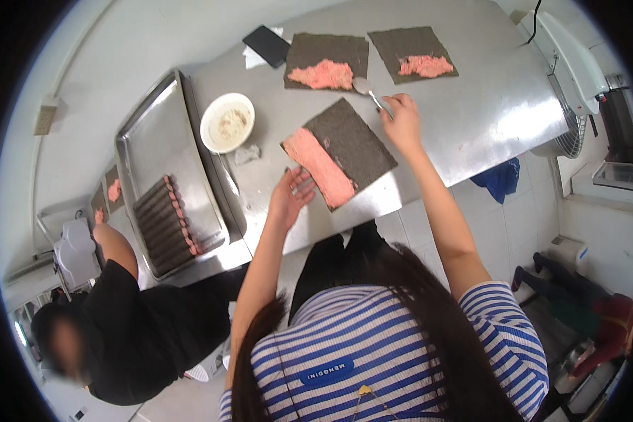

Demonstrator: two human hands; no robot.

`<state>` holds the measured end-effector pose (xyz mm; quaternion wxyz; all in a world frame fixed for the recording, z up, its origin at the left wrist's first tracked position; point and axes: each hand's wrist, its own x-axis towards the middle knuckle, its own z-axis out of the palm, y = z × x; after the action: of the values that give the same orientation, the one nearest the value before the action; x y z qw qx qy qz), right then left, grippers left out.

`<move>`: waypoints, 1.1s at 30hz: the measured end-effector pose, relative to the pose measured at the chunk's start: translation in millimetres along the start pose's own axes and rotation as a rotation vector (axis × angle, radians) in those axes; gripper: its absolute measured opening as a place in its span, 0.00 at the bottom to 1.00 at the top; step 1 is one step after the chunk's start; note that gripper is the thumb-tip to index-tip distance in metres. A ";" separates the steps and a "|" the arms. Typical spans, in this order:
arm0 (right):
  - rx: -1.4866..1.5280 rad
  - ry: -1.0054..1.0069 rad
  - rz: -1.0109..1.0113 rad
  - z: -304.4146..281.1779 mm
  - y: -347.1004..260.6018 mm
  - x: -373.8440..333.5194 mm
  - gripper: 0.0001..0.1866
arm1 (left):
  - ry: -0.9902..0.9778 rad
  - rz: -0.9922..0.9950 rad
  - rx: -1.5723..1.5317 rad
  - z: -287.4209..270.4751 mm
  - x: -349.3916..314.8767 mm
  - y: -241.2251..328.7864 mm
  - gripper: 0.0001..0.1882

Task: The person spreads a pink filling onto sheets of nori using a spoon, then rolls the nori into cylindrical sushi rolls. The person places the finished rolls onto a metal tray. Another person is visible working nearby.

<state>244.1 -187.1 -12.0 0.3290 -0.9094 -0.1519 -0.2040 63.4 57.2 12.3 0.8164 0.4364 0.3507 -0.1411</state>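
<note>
Blue-and-white striped shirt [394, 334] sits closest, its blue label [327, 371] bearing white capital letters. Ahead, the left hand [288, 200] is loosely open beside a seaweed sheet [355, 144], which lies between both hands, pink paste [320, 167] along its left side. The right hand [403, 123] grips a spoon [362, 86]. Past the left hand stands a white bowl [207, 135].
</note>
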 end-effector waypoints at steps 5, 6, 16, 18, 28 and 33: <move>0.098 -0.333 -0.281 -47.4 -101.9 -93.3 0.17 | 0.022 -0.036 -0.049 14.0 2.4 8.5 0.24; 0.102 -0.381 -0.329 -50.1 -112.0 -107.5 0.18 | 0.028 -0.027 -0.040 16.1 3.7 10.1 0.24; 0.219 -0.195 -0.068 -34.6 -112.3 -137.2 0.09 | 0.092 0.164 0.267 35.1 15.4 6.4 0.19; 0.330 -0.170 0.054 -34.0 -105.7 -138.4 0.07 | 0.111 0.244 0.410 31.0 26.4 1.5 0.17; 0.238 -0.151 0.172 -36.6 -98.2 -133.2 0.10 | 0.232 0.559 0.755 46.9 46.1 1.9 0.18; 0.026 -0.219 -0.273 -31.2 -122.0 -126.7 0.21 | 0.241 0.549 0.875 52.0 47.0 6.7 0.18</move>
<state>75.2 -135.8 15.6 0.2915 -0.8928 -0.3114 -0.1446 124.0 22.5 3.1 0.5188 0.8253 0.2230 -0.0043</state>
